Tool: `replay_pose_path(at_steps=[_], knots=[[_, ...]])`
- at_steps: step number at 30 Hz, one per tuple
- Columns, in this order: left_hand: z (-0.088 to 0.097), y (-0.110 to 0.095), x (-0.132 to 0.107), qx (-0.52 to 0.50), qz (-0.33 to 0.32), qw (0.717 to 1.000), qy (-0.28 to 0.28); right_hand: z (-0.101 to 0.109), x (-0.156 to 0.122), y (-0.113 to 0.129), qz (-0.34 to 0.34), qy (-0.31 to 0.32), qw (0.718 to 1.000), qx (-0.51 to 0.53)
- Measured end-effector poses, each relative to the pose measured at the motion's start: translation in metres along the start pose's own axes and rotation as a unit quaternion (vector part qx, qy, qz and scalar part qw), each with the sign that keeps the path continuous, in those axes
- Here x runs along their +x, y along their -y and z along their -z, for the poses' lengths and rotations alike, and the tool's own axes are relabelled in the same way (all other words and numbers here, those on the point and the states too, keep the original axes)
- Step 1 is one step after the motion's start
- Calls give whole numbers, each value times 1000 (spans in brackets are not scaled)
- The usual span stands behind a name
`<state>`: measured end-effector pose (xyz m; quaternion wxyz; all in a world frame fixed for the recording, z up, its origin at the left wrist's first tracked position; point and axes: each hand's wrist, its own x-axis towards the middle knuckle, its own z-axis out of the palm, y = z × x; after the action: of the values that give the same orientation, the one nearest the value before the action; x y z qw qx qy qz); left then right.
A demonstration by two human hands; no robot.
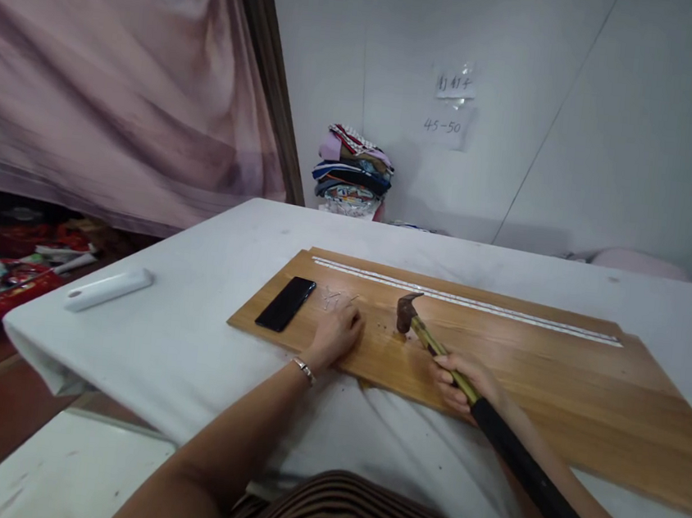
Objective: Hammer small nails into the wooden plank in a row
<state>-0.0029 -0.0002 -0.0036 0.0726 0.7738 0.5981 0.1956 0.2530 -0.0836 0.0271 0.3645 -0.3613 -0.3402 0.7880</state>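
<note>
My right hand (pixel 463 380) is wrapped round the handle of a claw hammer (pixel 462 387). The rusty head is over the wooden board (pixel 526 368), and the black grip runs back along my forearm. Near the board's front edge, my left hand (pixel 336 334) rests on the wood with its fingers curled; whatever they hold, if anything, is hidden. Several thin nails (pixel 333 299) lie loose just beyond the left hand. Small dark marks (pixel 385 327) show on the board between that hand and the hammer head.
A black phone (pixel 286 304) lies at the board's left end. Two white measuring strips (pixel 465 301) run along its far side. On the white-covered table (pixel 194 292) lies a white handle-like object (pixel 109 289). Folded clothes (pixel 353 173) are stacked by the wall; a pink curtain (pixel 123 79) hangs at left.
</note>
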Motion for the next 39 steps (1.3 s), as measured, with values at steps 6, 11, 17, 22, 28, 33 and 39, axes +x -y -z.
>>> replay_pose_path(at_steps=[6, 11, 17, 22, 28, 33, 39], knots=[[7, 6, 9, 11, 33, 999, -11, 4, 3, -1, -8, 5, 1000, -11], [12, 11, 33, 62, 67, 996, 7, 6, 5, -3, -9, 14, 1000, -15], [6, 9, 57, 131, 56, 988, 63, 5, 0, 1, 0, 11, 1000, -21], [3, 7, 70, 175, 36, 979, 99, 1, -4, 6, -11, 5, 1000, -24], [13, 7, 61, 195, -2, 974, 116, 0, -3, 8, -21, 4, 1000, -21], [35, 16, 38, 206, 2, 974, 96, -2, -5, 9, -17, 1, 1000, -9], [33, 1, 12, 169, -30, 982, 79, 0, -5, 5, -1, 10, 1000, -8]])
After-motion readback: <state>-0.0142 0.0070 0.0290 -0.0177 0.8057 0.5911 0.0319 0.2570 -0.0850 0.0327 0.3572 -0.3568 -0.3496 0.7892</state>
